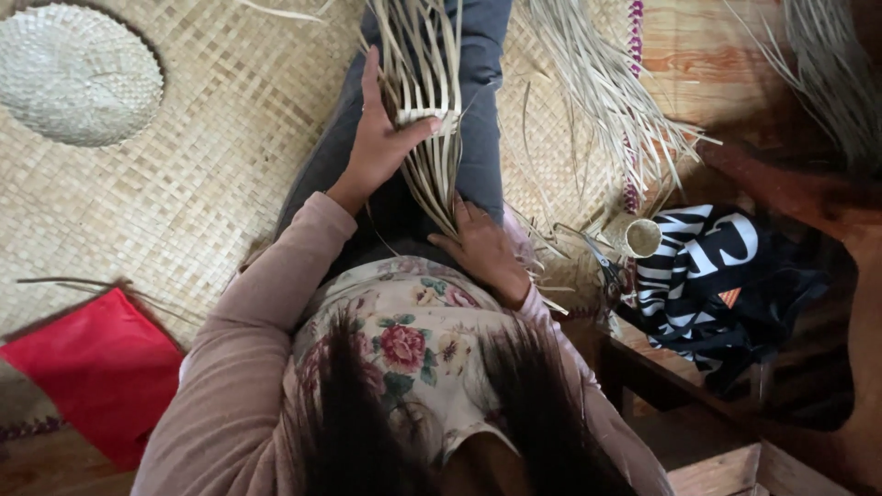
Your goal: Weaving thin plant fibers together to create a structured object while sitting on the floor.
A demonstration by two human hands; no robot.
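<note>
I sit on a woven straw mat [211, 165] with my legs in grey trousers [482, 110] stretched out ahead. A bundle of pale straw strips [427, 83] lies along my lap, partly interlaced. My left hand [378, 142] grips this bundle at its middle, thumb pressed across the strips. My right hand [484, 250] rests on the bundle's near end against my lap, fingers pinching the strips there. Both arms wear pink sleeves, and my hair hangs at the bottom of the view.
A round woven piece [73, 73] lies at the far left. A red cloth [101, 367] is at the near left. Loose strips [606, 83], a small roll of strip [640, 237], scissors [602, 266] and a black-and-white cloth [717, 276] are on my right, by wooden furniture [735, 468].
</note>
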